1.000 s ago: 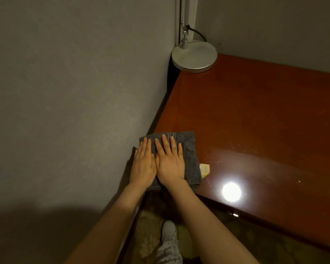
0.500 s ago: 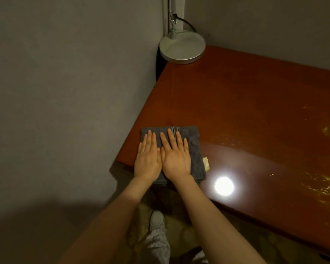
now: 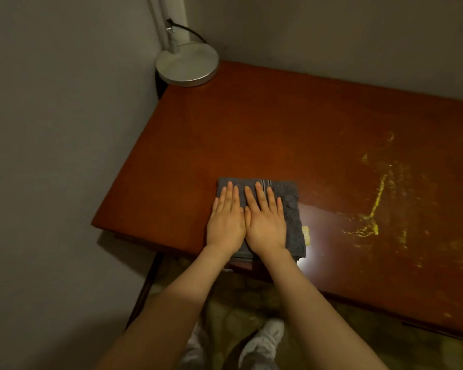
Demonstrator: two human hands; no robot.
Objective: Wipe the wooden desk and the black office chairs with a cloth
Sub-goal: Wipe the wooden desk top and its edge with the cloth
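Observation:
A folded dark grey cloth point(image 3: 292, 209) lies flat on the reddish-brown wooden desk point(image 3: 278, 134), close to its front edge. My left hand point(image 3: 226, 222) and my right hand point(image 3: 265, 224) press down on the cloth side by side, fingers straight and pointing away from me. A small yellowish scrap point(image 3: 306, 235) peeks out at the cloth's right edge. No office chair is in view.
A round silver lamp base point(image 3: 187, 64) with a black cable stands in the desk's far left corner against grey walls point(image 3: 51, 129). Yellowish smears point(image 3: 374, 209) glint on the desk to the right. My feet point(image 3: 262, 340) stand on patterned floor below.
Both hands have slid the cloth to the right along the front edge, away from the desk's left corner. The view has shifted, showing more of the desk's left side.

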